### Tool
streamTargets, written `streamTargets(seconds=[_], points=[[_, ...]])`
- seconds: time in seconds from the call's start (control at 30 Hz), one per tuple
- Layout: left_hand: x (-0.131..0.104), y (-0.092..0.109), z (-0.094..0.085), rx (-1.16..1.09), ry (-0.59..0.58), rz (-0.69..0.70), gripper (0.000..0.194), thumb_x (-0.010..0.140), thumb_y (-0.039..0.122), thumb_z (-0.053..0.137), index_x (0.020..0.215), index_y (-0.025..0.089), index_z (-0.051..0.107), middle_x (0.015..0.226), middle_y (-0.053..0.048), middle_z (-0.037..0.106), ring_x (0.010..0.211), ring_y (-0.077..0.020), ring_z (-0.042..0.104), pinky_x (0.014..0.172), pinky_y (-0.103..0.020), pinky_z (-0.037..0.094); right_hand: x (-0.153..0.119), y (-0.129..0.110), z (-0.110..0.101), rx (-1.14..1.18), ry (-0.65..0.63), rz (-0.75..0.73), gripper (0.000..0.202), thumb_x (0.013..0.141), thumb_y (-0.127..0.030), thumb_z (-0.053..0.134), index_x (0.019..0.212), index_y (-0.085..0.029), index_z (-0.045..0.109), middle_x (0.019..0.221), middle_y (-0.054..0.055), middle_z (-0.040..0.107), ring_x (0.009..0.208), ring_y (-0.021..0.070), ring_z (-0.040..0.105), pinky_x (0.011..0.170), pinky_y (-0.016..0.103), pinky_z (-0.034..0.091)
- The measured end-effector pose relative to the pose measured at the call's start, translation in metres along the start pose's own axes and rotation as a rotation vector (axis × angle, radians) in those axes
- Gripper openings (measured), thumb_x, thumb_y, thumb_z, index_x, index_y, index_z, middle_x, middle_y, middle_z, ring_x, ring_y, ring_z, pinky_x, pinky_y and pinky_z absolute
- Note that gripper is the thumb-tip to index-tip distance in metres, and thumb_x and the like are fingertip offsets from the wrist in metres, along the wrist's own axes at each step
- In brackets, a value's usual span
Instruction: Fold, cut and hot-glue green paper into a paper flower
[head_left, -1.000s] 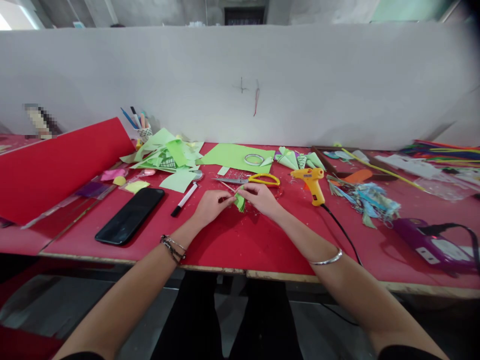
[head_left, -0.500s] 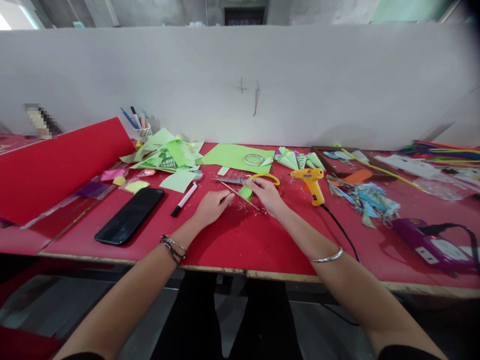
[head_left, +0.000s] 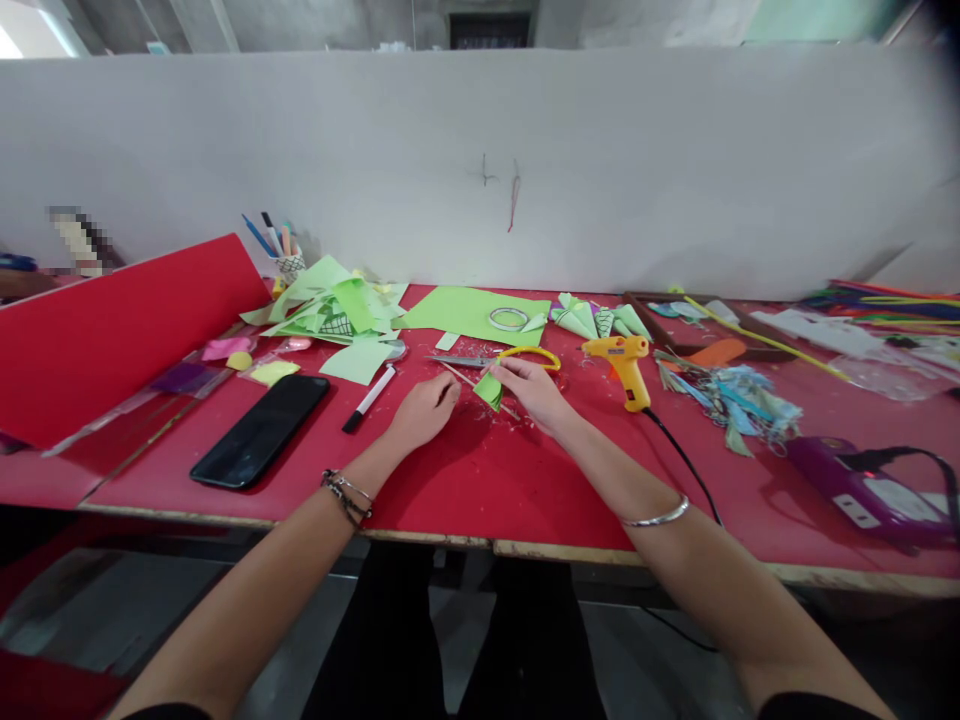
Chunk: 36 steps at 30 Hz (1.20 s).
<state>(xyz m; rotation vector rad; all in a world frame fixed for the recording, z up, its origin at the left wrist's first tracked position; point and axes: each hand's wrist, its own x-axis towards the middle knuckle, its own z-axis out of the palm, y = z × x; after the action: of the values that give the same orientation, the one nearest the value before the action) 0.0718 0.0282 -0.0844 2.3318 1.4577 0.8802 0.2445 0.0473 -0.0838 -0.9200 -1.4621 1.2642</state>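
- Reference: clock positions were read from the green paper piece (head_left: 489, 391), with 12 o'clock toward the white partition (head_left: 360, 170).
- Right hand (head_left: 529, 393): located at 3 o'clock, its thumb and fingers pinched the upper edge of the green paper piece (folded, and tilted).
- Left hand (head_left: 424, 410): located near 9 o'clock, apart from the paper, with fingers curled inward; whether it gripped anything could not be told.
- Thin stick (head_left: 458, 375): ran from 10 to 4 o'clock, partly hidden by the paper; its contact with either hand could not be confirmed.
- Scissors (head_left: 466, 361): lay just beyond the hands at 12 o'clock (yellow handles to the right).
- Green sheet (head_left: 442, 312): lay behind the scissors, carrying a ring-shaped roll (head_left: 508, 329).
- Glue gun (head_left: 630, 378): lay on its side at 3 o'clock, cord trailing toward the table edge.
- Paper cones (head_left: 576, 317): grouped at 2 o'clock.
- Marker (head_left: 369, 398) and phone (head_left: 260, 433): both at 9 o'clock, the marker nearer.
- Paper scraps (head_left: 319, 305): heaped at 10 o'clock.
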Motion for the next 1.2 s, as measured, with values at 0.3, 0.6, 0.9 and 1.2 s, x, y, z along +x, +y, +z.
streamTargets(seconds=[0.3,0.6,0.9,1.2], points=[[-0.003,0.000,-0.001,-0.009,-0.108,-0.014,0.041,0.082,0.038,0.035,0.053,0.015,0.053,0.051,0.000,0.053,0.049,-0.0100,0.045,0.051,-0.022,0.029,0.000,-0.002,0.001,-0.012,-0.013,-0.005,0.022,0.067,-0.038,0.058,0.072,-0.017,0.062,0.069,0.000,0.060,0.066,0.0111,0.053,0.068,0.025,0.041],[0.001,0.001,-0.002,-0.089,0.023,0.110,0.025,0.083,0.024,0.033,0.089,0.014,0.056,0.087,-0.006,0.059,0.077,-0.0142,0.052,0.069,-0.025,0.039,-0.003,-0.007,0.003,-0.038,-0.090,-0.013,0.021,0.069,-0.037,0.056,0.075,-0.018,0.062,0.072,-0.001,0.059,0.066,0.0106,0.053,0.066,0.024,0.041],[-0.001,0.002,-0.002,-0.047,-0.104,0.176,0.028,0.082,0.033,0.039,0.073,0.015,0.057,0.069,-0.003,0.057,0.064,-0.0125,0.048,0.060,-0.023,0.035,-0.004,-0.006,0.003,-0.098,-0.143,-0.053,0.019,0.067,-0.034,0.059,0.074,-0.017,0.059,0.065,-0.001,0.057,0.058,0.0100,0.050,0.059,0.025,0.040],[0.001,0.001,-0.002,-0.014,-0.022,0.185,0.031,0.084,0.035,0.037,0.072,0.014,0.058,0.067,-0.002,0.057,0.061,-0.0110,0.047,0.058,-0.022,0.033,-0.005,-0.011,0.006,-0.197,-0.030,-0.065,0.014,0.066,-0.031,0.059,0.069,-0.017,0.058,0.056,-0.004,0.051,0.048,0.0073,0.041,0.049,0.023,0.033]])
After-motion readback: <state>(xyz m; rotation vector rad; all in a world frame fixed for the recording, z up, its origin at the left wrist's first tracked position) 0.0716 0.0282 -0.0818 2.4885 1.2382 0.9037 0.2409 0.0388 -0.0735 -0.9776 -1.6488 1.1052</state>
